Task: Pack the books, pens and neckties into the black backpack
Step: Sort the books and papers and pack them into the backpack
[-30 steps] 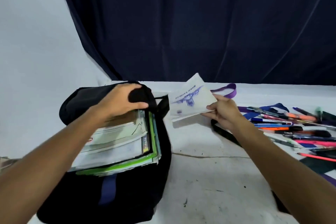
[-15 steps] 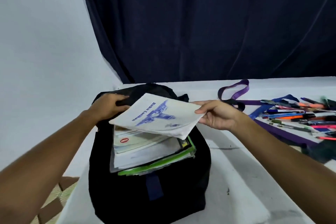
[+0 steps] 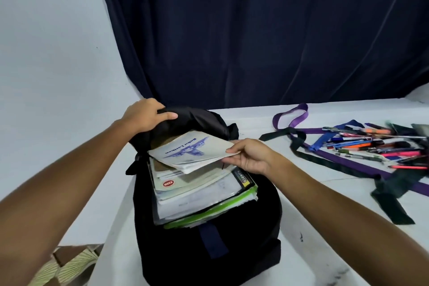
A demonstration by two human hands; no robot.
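The far ends of the stacked books point(image 3: 199, 192) vanish inside the black backpack point(image 3: 209, 251), beyond its lifted flap. The top booklet point(image 3: 192, 151) covers the covers beneath it, and its near corner is hidden under the right hand point(image 3: 251, 156). The left hand's point(image 3: 145, 115) fingers point(image 3: 170, 115) curl over the flap, tips out of sight. Right of the backpack, the pens point(image 3: 371, 146) blur into one heap, uncountable, and run off the frame's edge with the neckties point(image 3: 348, 165). The backpack's base is cut off below.

black backpack point(image 3: 209, 251) open, flat | books point(image 3: 199, 192) stacked in mouth | pens point(image 3: 376, 144), neckties point(image 3: 343, 160) on table right
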